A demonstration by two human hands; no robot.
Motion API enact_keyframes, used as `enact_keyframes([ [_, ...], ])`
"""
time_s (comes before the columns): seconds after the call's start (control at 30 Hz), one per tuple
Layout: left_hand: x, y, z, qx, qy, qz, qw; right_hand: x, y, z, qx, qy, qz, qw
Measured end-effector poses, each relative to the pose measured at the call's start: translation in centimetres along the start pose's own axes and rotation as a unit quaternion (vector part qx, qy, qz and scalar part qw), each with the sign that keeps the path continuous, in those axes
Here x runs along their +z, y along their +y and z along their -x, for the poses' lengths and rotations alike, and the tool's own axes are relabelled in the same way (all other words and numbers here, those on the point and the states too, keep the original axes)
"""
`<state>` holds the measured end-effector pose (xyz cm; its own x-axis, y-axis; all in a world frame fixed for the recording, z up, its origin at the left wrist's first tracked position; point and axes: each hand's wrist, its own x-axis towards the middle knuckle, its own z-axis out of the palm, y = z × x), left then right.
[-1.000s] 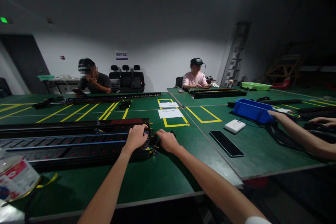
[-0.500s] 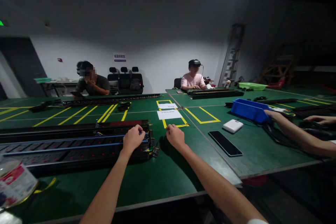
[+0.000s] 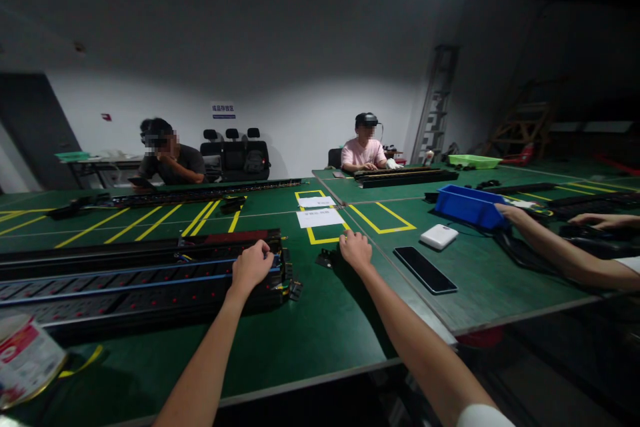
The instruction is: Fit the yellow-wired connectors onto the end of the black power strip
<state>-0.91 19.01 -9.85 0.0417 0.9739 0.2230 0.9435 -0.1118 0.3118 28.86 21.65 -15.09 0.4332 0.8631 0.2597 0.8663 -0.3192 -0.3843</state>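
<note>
My left hand (image 3: 251, 264) rests with curled fingers on the right end of a long black strip assembly (image 3: 150, 283) with blue edges and red dots; what its fingers hold, if anything, is hidden. Wires and small connectors (image 3: 295, 290) stick out at that end. To the right, my right hand (image 3: 356, 248) is over the green table (image 3: 320, 340), fingers bent down near a yellow tape rectangle. Its fingertips are too small to read clearly. A small black part (image 3: 325, 258) lies on the table just left of it.
Right of my hands lie a phone (image 3: 425, 269) and a white box (image 3: 439, 236). A blue bin (image 3: 470, 207) stands beside another person's arms (image 3: 555, 240). White papers (image 3: 319, 216) lie ahead. A tin (image 3: 27, 360) stands at the near left. Two people sit across the table.
My right hand has moved to the right, and the small black part now shows beside it. My left hand stays at the strip's end. The view has shifted slightly.
</note>
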Motion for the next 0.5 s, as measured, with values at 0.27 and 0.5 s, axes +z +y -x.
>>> enact_keyframes([
  [0.27,-0.14,0.03,0.06,0.003,-0.007,-0.003,1.0,0.57,0.24,-0.05,-0.086,-0.061,0.065,0.992],
  [0.5,-0.24,0.16,0.15,0.006,-0.015,-0.012,1.0,0.92,0.63,-0.27,-0.07,-0.031,0.06,0.995],
])
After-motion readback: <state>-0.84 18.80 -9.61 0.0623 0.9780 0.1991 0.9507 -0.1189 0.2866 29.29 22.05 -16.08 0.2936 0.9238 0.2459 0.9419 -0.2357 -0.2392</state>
